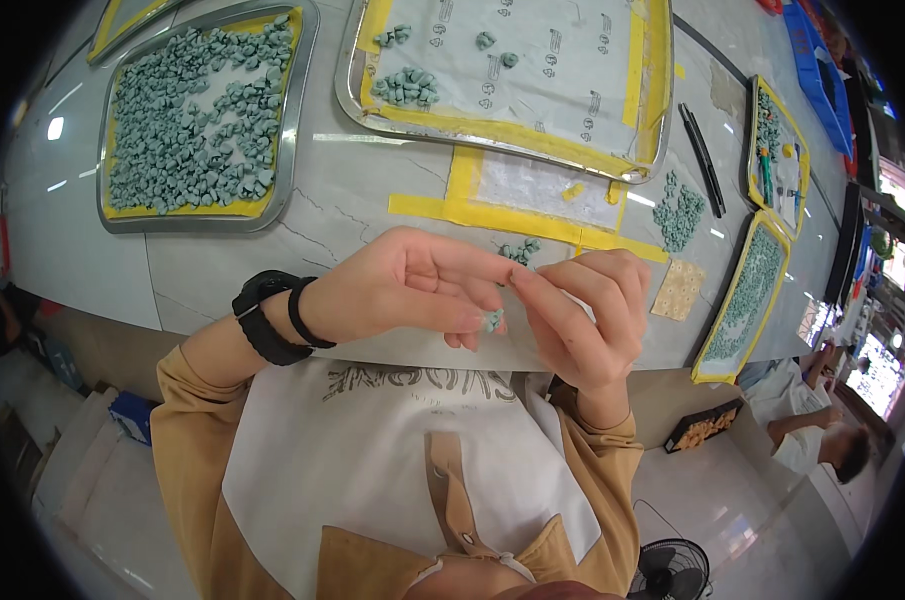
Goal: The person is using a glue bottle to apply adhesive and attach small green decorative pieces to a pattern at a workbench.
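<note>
My left hand (402,285), with a black watch and band on its wrist, is closed in a pinch. A small grey-green molded piece (491,320) shows at its thumb tip against the curled fingers. My right hand (590,315) meets the left index fingertip with its own thumb and index finger pressed together. Whatever they hold, if anything, is too small to make out. Just beyond the fingertips lies a little cluster of similar grey-green pieces (519,250), beside a yellow-taped white work area (452,205) on the table.
A metal tray (294,150) full of pieces stands far left; a larger paper-lined tray (502,147) holds a few. To the right are tiny pieces (678,212), dark slim tools (701,160), a tan square (678,288) and a yellow-edged tray (742,300). A person (797,420) sits beyond.
</note>
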The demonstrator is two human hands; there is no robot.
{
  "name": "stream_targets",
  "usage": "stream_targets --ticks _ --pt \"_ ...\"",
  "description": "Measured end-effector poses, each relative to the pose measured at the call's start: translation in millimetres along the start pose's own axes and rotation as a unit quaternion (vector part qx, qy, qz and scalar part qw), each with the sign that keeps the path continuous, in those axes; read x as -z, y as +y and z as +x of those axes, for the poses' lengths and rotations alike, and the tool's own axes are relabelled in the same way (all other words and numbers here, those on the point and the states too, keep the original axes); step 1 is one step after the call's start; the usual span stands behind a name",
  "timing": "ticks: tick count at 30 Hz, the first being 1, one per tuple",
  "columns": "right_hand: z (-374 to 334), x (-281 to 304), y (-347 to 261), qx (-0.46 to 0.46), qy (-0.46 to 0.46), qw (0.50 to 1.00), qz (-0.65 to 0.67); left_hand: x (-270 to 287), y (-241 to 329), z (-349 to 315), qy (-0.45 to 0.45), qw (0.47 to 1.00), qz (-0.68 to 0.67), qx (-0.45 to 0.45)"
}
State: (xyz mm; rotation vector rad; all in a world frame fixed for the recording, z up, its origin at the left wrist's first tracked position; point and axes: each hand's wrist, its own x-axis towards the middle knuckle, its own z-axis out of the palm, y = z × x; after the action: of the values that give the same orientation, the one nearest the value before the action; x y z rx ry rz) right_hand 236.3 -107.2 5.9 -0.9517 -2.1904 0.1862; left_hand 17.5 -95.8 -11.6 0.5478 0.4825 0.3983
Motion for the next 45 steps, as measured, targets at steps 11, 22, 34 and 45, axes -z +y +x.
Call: stream_targets --ticks 11,22,34,45 --pt "-2 3 -8 0.011 0.024 0.998 0.049 -5 3 1 0.055 0.998 -0.020 -0.024" --pt "7 -2 -10 -0.003 0.010 0.997 0.072 -5 0 0 0.068 0.997 -0.026 -0.035" --pt "10 10 -17 -0.009 -0.076 0.997 -0.008 -4 -1 0 0.081 0.995 -0.009 -0.060" --pt "7 -4 -14 -0.198 -0.035 0.941 0.272 -7 -8 1 0.097 0.981 0.039 -0.164"
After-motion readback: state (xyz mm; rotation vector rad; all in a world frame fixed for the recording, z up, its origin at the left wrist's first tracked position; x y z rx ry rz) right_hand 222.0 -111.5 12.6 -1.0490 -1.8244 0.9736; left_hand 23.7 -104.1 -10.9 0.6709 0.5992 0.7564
